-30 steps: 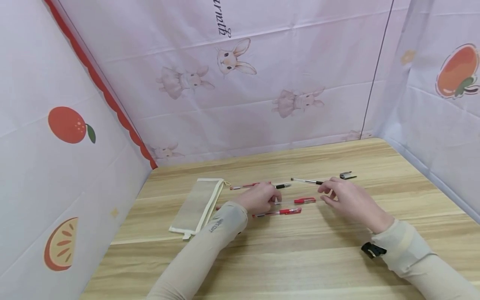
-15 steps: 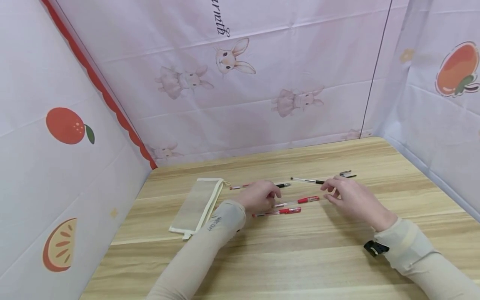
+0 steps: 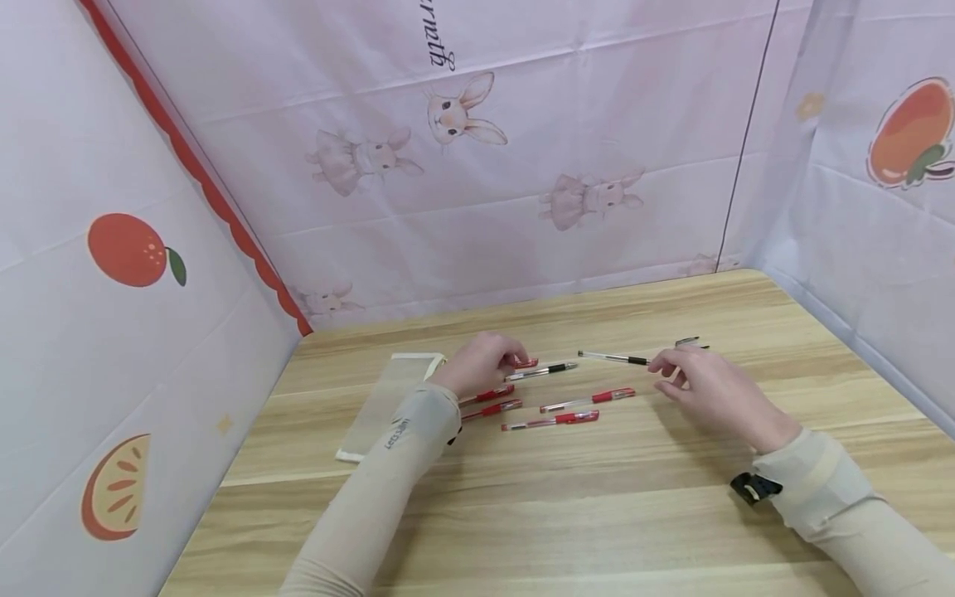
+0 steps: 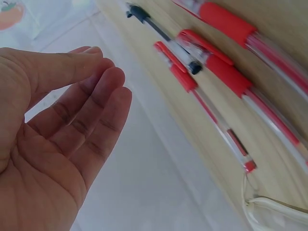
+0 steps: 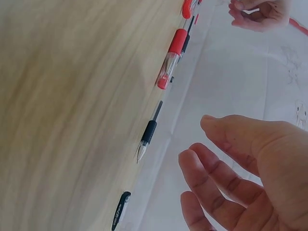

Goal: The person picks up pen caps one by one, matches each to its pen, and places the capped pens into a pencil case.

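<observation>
My left hand (image 3: 481,365) hovers over the back left of the pens with loosely bent fingers. In the left wrist view nothing lies between its thumb and fingers (image 4: 113,103). A black gel pen (image 3: 540,371) lies just right of it, and a red gel pen (image 3: 525,362) is partly hidden behind it. Two more red pens emerge from under the left wrist. My right hand (image 3: 697,385), also bare and loosely curved, is held beside the grip end of an uncapped black pen (image 5: 150,131). A red pen (image 3: 613,398) and another red pen (image 3: 580,419) lie between the hands.
A pale mesh zip pouch (image 3: 384,398) lies left, partly covered by the left forearm. Dark pen caps (image 3: 688,341) rest behind the right hand. Fabric-covered walls stand behind and at both sides of the wooden table (image 3: 567,514).
The middle red pen, earlier at my left fingers, shifted slightly right and now lies free. My left hand moved left and back, uncovering the black pen and red pens. My right hand drifted slightly right.
</observation>
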The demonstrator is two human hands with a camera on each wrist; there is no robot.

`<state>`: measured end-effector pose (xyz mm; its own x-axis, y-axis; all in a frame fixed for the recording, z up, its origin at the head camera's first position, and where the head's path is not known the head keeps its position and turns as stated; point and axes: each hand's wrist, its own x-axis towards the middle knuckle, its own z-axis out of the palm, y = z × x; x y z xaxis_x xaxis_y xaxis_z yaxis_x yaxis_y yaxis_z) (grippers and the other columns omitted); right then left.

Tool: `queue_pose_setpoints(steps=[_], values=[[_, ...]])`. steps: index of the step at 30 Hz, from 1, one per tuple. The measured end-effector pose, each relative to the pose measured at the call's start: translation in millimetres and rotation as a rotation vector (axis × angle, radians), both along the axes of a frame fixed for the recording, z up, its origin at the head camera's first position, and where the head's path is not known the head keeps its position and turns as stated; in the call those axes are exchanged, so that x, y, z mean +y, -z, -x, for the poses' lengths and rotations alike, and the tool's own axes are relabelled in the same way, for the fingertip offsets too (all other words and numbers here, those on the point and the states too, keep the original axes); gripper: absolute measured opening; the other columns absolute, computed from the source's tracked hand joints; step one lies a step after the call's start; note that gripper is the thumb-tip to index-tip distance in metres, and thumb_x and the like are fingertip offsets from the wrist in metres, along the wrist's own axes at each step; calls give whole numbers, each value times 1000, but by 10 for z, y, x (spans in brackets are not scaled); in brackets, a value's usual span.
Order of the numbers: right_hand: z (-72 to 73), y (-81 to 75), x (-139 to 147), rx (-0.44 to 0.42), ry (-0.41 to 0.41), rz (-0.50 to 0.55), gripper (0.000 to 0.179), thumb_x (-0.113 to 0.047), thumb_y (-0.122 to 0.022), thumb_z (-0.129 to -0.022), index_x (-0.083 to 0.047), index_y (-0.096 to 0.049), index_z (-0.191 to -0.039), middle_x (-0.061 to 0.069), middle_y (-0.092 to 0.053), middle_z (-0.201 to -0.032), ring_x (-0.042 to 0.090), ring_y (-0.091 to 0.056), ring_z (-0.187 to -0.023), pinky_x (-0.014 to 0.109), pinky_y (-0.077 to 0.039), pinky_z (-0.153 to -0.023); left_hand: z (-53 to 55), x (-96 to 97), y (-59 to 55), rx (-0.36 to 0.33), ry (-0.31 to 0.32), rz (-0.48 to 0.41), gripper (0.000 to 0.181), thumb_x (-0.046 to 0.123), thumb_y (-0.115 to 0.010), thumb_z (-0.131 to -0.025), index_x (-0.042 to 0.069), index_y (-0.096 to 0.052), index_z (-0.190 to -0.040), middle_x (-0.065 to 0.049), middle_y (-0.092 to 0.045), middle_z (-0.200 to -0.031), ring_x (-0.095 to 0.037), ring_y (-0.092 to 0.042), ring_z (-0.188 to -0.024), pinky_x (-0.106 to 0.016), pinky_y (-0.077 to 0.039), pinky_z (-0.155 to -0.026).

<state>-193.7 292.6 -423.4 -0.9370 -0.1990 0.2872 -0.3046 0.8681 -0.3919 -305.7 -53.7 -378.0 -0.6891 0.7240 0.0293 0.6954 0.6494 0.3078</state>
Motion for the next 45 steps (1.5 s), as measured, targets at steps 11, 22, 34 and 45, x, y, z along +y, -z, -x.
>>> queue_pose_setpoints(steps=[11, 22, 34, 45], values=[[70, -31, 223, -27, 0, 29, 20, -10, -74, -98, -3, -75, -117, 11, -78, -105, 21, -71, -88, 46, -61, -78, 128, -6, 127, 3, -57, 87, 29, -2, -67, -100, 10, -79, -123, -9, -79, -118, -20, -68, -101, -40, -60, -98], [169, -22, 604, -89, 103, 30, 32, -14, -72, -100, 0, -70, -129, 24, -75, -114, 36, -72, -97, 60, -57, -85, 235, 27, 234, -19, -100, 151, 31, 0, -68, -101, 15, -79, -126, -5, -78, -122, -19, -67, -106, -41, -59, -103], [239, 27, 774, -114, 133, 13, 33, -16, -71, -99, -2, -70, -129, 25, -74, -113, 40, -71, -100, 61, -56, -83, 293, 57, 304, -39, -115, 154, 38, -5, -65, -100, 17, -78, -128, -2, -77, -111, -19, -64, -98, -37, -59, -98], [338, 42, 788, -138, 120, -45, 35, -19, -71, -98, -1, -71, -128, 22, -74, -107, 36, -71, -93, 58, -57, -78, 318, 87, 351, -7, -76, 184, 38, -6, -64, -99, 17, -80, -124, 1, -78, -111, -17, -65, -98, -36, -59, -100]])
